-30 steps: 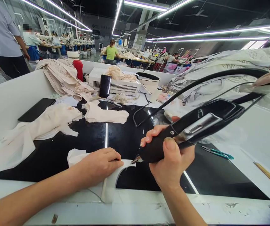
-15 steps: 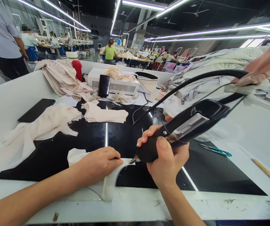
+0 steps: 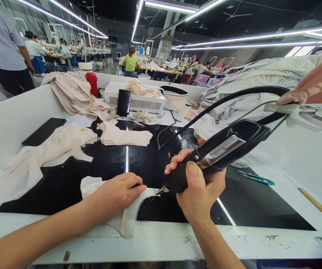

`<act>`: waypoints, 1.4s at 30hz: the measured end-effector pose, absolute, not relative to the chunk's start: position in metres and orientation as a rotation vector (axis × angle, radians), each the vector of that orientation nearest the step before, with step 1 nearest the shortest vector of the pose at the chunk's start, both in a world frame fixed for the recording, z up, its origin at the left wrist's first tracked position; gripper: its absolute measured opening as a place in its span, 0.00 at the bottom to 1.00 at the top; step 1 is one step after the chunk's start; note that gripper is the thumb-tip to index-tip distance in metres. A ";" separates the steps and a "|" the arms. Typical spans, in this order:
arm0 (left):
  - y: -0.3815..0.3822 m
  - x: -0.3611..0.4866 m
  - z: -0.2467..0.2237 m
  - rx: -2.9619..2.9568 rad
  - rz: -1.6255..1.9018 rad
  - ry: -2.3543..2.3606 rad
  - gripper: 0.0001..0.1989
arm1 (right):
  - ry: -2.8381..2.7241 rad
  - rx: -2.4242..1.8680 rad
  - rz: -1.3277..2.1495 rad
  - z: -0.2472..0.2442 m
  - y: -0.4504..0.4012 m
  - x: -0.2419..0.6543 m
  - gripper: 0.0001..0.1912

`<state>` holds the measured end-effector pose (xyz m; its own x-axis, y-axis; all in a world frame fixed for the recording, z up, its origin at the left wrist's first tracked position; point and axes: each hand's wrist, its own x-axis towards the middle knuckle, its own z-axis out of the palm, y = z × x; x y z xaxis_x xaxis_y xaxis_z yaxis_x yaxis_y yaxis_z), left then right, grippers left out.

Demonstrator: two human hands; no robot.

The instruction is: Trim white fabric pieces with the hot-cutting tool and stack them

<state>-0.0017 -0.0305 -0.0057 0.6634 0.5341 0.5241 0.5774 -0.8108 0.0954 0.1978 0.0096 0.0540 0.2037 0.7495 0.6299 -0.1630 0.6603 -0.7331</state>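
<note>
My right hand (image 3: 198,186) is wrapped round a black hand-held cutting tool (image 3: 219,144) with a silver strip on its body. Its narrow metal tip (image 3: 162,189) points down to the left and meets the edge of a white fabric piece (image 3: 129,216). Left of the tip, my left hand (image 3: 121,192) presses on that fabric with its fingers close together, covering part of it. Beneath them lies a glossy black board (image 3: 161,213). At the upper right, another person's hand (image 3: 303,93) holds up the tool's black cable (image 3: 233,91).
Cream fabric pieces (image 3: 125,136) and a larger fabric pile (image 3: 51,147) lie on the left. Teal-handled snips (image 3: 257,178) and a yellow-handled tool (image 3: 313,200) rest at right. Behind stand a phone (image 3: 124,102), a vented white box (image 3: 144,101) and heaped garments (image 3: 261,78).
The other person's hand and the cable have shifted slightly down and left, and the tool's rear end with them. Both my hands stay nearly in place.
</note>
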 end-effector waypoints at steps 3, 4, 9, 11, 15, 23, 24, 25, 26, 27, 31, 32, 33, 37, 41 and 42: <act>-0.045 0.001 -0.006 -2.667 -0.747 -1.101 0.14 | -1.201 -0.589 0.689 0.054 0.007 0.199 0.19; -0.050 0.002 -0.008 -2.646 -0.730 -1.166 0.15 | -1.195 -0.586 0.690 0.053 0.005 0.199 0.20; -0.065 0.004 -0.013 -2.719 -0.549 -1.365 0.20 | -1.164 -0.587 0.692 0.053 -0.002 0.199 0.22; -0.066 0.004 -0.008 -2.770 -0.451 -1.451 0.21 | -1.154 -0.588 0.683 0.054 -0.005 0.199 0.22; -0.063 0.002 0.005 -2.858 -0.372 -1.570 0.22 | -1.142 -0.583 0.678 0.054 -0.011 0.199 0.22; -0.052 -0.006 0.005 -2.949 -0.440 -1.470 0.22 | -1.139 -0.549 0.720 0.051 -0.021 0.195 0.22; -0.052 -0.007 0.004 -2.947 -0.450 -1.449 0.21 | -1.136 -0.550 0.730 0.051 -0.022 0.194 0.21; -0.051 -0.008 0.003 -2.941 -0.461 -1.429 0.21 | -1.134 -0.553 0.739 0.051 -0.022 0.193 0.20; -0.051 -0.009 0.003 -2.935 -0.465 -1.407 0.21 | -1.133 -0.555 0.744 0.051 -0.023 0.192 0.19; -0.050 -0.010 0.003 -2.927 -0.458 -1.389 0.21 | -1.133 -0.557 0.744 0.051 -0.023 0.191 0.18; -0.050 -0.012 0.008 -2.896 -0.381 -1.337 0.18 | -1.140 -0.570 0.716 0.052 -0.024 0.189 0.18; -0.051 -0.011 0.009 -2.877 -0.369 -1.327 0.18 | -1.140 -0.573 0.710 0.051 -0.024 0.188 0.18; -0.052 -0.011 0.009 -2.850 -0.362 -1.307 0.18 | -1.139 -0.576 0.707 0.051 -0.024 0.187 0.18; -0.060 -0.003 0.001 -2.678 -0.342 -1.206 0.12 | -1.131 -0.568 0.722 0.051 -0.024 0.185 0.17; -0.071 0.008 -0.012 -2.570 -0.355 -1.197 0.32 | -1.114 -0.546 0.749 0.052 -0.025 0.182 0.19; -0.073 0.010 -0.013 -2.562 -0.342 -1.200 0.36 | -1.108 -0.544 0.753 0.052 -0.025 0.181 0.19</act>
